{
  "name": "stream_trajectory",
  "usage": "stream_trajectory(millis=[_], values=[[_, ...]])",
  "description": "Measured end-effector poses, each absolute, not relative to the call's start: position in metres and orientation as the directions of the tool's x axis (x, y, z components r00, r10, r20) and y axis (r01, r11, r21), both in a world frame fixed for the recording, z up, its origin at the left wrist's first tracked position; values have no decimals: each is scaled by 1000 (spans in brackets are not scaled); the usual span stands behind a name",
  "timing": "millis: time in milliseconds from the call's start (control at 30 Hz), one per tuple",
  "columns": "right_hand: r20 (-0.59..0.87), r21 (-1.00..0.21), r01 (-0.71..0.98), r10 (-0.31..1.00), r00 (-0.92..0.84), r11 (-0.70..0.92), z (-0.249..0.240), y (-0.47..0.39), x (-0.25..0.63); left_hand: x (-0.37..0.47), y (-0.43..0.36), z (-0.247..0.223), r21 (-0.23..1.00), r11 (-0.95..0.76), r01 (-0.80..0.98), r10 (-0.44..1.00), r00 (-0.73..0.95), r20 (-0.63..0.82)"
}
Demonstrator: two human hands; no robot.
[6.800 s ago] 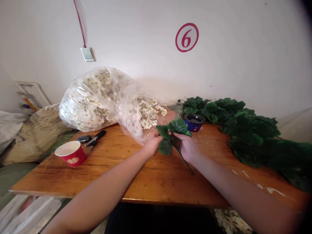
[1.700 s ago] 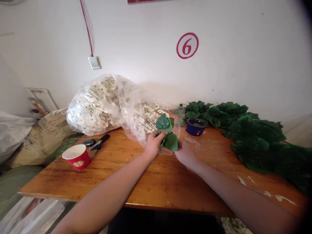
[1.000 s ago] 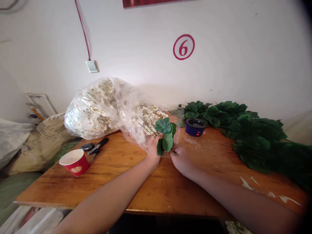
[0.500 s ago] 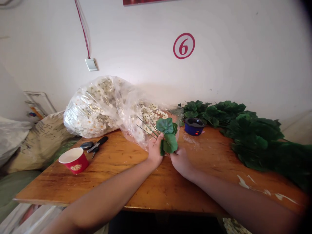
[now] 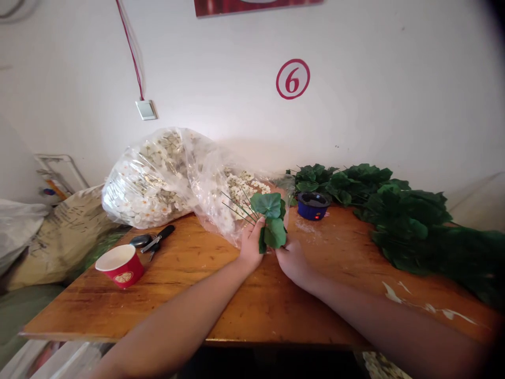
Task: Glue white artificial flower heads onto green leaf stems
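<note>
My left hand (image 5: 252,242) is closed around a small bunch of green artificial leaves (image 5: 273,233), its thin stems fanning up and to the left. Close on the right side of the bunch, my right hand (image 5: 291,259) is closed too, its fingertips partly behind the leaves; what it grips, if anything, is hidden. Just behind both hands lies the open end of a clear plastic bag (image 5: 216,205) with white artificial flowers (image 5: 148,197) inside. A blue pot with a black bowl (image 5: 313,206) and a lit red light stands beyond my right hand.
A red and white paper cup (image 5: 121,268) stands on the wooden table (image 5: 221,300) at left, near pliers-like tools (image 5: 157,241) and a dark rounded object (image 5: 140,241). Piled green leaves (image 5: 402,216) cover the right back. White dried streaks (image 5: 430,308) mark the right side.
The view has tilted up slightly, showing more of the red picture on the wall. Both hands stay almost in place, with the leaves still in the left.
</note>
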State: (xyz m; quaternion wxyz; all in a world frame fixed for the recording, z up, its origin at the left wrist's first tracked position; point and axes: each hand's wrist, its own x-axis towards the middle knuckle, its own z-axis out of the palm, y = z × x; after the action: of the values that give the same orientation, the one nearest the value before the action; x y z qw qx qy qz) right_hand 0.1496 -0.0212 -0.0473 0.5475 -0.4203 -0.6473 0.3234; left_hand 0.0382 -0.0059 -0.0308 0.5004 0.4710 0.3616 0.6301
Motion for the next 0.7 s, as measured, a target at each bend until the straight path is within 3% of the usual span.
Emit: stream_trajectory(millis=[267,367,533,700], values=[[422,-897,105,902,-92,430,-47,-19,150,25,-5,-18,842,-537,-53,829,-219,515],[412,-903,88,906,-95,420,-49,-17,154,26,-5,-16,847,-527,-64,827,-265,495],[391,-917,67,919,-58,394,-49,-8,163,22,-5,-7,847,-472,-244,854,-366,370],[398,-917,20,917,-41,399,-43,-2,171,9,3,1,835,-521,-175,790,-468,396]])
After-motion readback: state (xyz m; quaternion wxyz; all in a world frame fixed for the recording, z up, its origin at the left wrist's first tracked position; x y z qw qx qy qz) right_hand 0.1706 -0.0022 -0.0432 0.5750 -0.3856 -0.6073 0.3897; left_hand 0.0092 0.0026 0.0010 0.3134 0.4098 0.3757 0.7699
